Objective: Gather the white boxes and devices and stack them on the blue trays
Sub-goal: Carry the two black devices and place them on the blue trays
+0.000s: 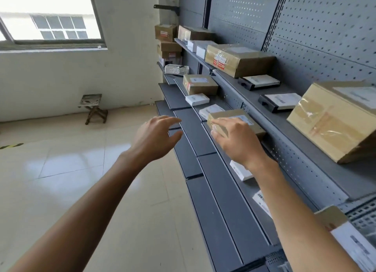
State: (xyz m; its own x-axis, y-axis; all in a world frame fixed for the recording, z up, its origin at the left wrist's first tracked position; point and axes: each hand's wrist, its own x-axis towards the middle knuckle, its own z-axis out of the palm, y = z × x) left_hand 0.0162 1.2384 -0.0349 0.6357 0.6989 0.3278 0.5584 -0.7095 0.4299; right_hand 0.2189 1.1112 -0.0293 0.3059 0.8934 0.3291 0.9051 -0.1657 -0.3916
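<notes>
Several small white boxes lie on the middle grey shelf (234,182): one (197,99) far along it, one (210,110) just beyond my hands, one (241,171) under my right wrist. My right hand (234,137) rests with spread fingers on the near end of a small brown carton (242,119). My left hand (156,137) hovers open in the air left of the shelf edge, holding nothing. Two black devices with white labels (259,82) (279,102) sit on the upper shelf. No blue tray is in view.
Large brown cartons (238,59) (333,119) stand on the upper shelf against the grey pegboard (325,27). A white mesh basket (176,69) sits at the far end. A small wooden stool (92,107) stands by the wall under the window. Tiled floor lies to the left.
</notes>
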